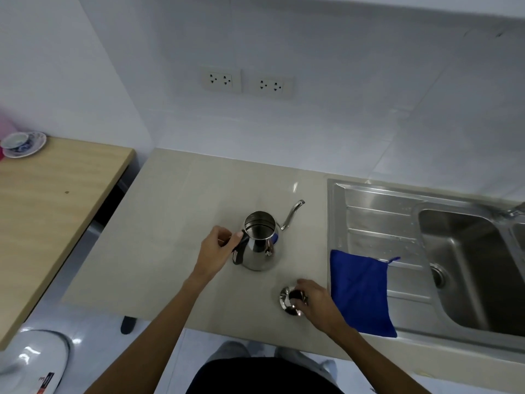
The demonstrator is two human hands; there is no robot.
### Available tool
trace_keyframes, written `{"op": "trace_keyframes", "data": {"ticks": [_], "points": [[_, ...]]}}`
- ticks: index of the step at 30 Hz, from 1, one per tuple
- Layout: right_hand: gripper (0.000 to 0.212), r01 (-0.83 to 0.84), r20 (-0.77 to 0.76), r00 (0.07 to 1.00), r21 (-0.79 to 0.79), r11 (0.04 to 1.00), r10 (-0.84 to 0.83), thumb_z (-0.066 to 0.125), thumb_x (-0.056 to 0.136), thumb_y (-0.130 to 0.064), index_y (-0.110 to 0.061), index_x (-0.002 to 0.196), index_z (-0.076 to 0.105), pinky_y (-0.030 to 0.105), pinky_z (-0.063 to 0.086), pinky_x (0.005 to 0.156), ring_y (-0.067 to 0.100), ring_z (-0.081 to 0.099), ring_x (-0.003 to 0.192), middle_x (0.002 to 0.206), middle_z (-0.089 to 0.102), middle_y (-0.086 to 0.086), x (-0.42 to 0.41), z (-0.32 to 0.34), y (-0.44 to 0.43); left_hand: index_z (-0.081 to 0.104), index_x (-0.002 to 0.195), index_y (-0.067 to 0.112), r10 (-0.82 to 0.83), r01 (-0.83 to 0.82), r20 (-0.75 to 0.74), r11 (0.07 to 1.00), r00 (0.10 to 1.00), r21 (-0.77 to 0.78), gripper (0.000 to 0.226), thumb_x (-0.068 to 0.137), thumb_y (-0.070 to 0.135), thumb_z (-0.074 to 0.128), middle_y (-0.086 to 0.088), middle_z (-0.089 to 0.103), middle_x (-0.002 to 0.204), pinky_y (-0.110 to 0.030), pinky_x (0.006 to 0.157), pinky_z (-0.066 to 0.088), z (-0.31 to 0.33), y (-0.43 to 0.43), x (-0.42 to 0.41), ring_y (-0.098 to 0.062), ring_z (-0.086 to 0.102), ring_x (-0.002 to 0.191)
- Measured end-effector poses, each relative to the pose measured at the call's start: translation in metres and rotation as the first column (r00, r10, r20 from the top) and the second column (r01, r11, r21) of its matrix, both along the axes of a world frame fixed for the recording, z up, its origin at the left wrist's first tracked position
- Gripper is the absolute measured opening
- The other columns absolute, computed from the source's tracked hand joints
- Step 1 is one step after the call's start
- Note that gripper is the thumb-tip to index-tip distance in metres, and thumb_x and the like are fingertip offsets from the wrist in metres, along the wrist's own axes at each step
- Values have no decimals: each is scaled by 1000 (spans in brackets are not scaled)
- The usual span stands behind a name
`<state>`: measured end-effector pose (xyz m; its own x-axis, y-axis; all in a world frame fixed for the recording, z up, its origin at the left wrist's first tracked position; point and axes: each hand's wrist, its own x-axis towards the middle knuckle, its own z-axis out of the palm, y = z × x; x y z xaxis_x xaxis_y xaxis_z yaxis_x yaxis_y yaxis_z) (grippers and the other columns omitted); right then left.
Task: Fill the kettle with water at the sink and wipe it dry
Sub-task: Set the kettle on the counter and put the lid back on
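Note:
A shiny steel kettle (260, 242) with a thin curved spout stands upright and lidless on the beige counter (181, 223). My left hand (217, 248) grips its black handle from the left. The kettle's lid (290, 300), steel with a dark knob, rests on the counter in front of the kettle, and my right hand (318, 304) holds it by the knob. A blue cloth (360, 294) lies across the counter's edge and the sink's draining board, just right of my right hand. The steel sink (468, 268) is at the right, with its basin empty.
A tap (512, 213) pokes in at the right edge above the basin. Two wall sockets (247, 82) sit above the counter. A wooden table (51, 200) at the left holds a cup and saucer (22, 143). A white object (34, 362) stands on the floor at lower left.

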<state>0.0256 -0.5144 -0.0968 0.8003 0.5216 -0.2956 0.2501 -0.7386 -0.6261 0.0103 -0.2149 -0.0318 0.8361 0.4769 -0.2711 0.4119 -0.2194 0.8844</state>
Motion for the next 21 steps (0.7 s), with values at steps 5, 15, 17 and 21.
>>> {"op": "trace_keyframes", "data": {"ticks": [5,15,17,21], "points": [[23,201,82,968,306,930,-237,67,93,-22,-17,113,57,0,45,85,-5,60,107,134,58,-8,23,70,27,47,137,27,-136,135,32,991,990,9,84,66,60,79,11,54,133,-32,89,52,0,5,3,-11,55,117],[47,-66,280,960,313,948,-25,52,101,-32,-13,144,46,27,35,112,19,45,132,147,49,6,84,120,124,41,145,36,-377,374,20,924,926,81,105,55,56,92,12,56,142,-42,111,46,7,-4,34,-9,54,130],[47,-110,293,956,257,960,31,52,101,-33,-12,143,47,27,32,116,20,41,136,148,47,7,86,113,131,45,142,39,-401,396,44,914,915,93,93,62,48,92,14,61,136,-40,106,50,1,-2,35,-5,59,124],[44,-120,302,952,205,971,54,47,103,-31,-8,141,47,25,33,116,17,42,133,144,46,7,90,106,136,49,139,39,-394,385,60,914,917,125,86,64,45,91,16,66,129,-37,101,53,2,-2,34,-2,63,117]]}}
